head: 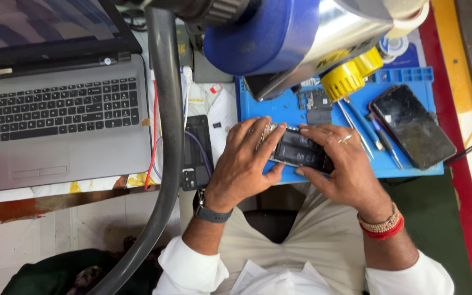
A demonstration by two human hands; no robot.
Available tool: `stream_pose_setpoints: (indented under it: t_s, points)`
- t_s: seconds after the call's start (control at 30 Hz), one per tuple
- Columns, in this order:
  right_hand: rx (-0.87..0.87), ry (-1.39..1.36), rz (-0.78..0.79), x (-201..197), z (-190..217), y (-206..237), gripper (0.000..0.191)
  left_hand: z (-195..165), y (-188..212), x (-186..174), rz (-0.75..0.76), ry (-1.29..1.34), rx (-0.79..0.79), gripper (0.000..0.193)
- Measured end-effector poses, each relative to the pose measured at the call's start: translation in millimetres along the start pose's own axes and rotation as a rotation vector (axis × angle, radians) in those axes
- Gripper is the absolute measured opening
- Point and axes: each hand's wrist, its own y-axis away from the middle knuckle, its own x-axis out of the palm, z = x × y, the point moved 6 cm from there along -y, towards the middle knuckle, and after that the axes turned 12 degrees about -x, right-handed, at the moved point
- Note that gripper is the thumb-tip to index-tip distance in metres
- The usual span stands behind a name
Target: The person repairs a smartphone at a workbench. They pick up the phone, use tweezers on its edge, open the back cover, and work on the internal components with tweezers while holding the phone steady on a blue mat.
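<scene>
Both hands, left [241, 166] and right [342, 164], gripping an opened smartphone [300, 152] on the blue repair mat [279, 109]; screwdrivers [375, 136] lying just beside.

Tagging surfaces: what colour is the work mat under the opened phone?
Blue mat, clearest in the head view.

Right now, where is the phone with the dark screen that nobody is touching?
In the head view, the dark-screened phone lies at the right end of the blue work mat, just right of the screwdrivers and beyond the right hand.
</scene>
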Motion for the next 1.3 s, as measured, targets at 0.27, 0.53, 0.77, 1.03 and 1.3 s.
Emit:
stream_pose_setpoints:
  t_s: [0.27, 0.53, 0.77, 1.03, 1.3]
  points:
    - [0.071, 0.102, 0.025, -16.2, 12.3, 15.3, 0.068, -1.9, 7.4, -1.1, 0.008, -0.003, -0.012, 0.076]
    - [0.103, 0.108, -0.018, -24.6, 14.0, 19.0, 0.059, -10.2, 6.3, -5.4, 0.013, -0.003, -0.024, 0.073]
    - [0.098, 0.079, -0.04, -25.9, 14.6, 15.8, 0.059, -10.8, 4.6, -4.8, 0.019, 0.023, -0.063, 0.074]
    - [0.09, 0.087, -0.038, -25.4, 12.3, 17.2, 0.055, -13.8, 5.5, 0.2, 0.023, -0.012, -0.079, 0.079]
    - [0.081, 0.055, -0.028, -27.3, 10.2, 16.2, 0.054, -8.1, 5.3, 3.7, 0.039, -0.016, -0.075, 0.082]
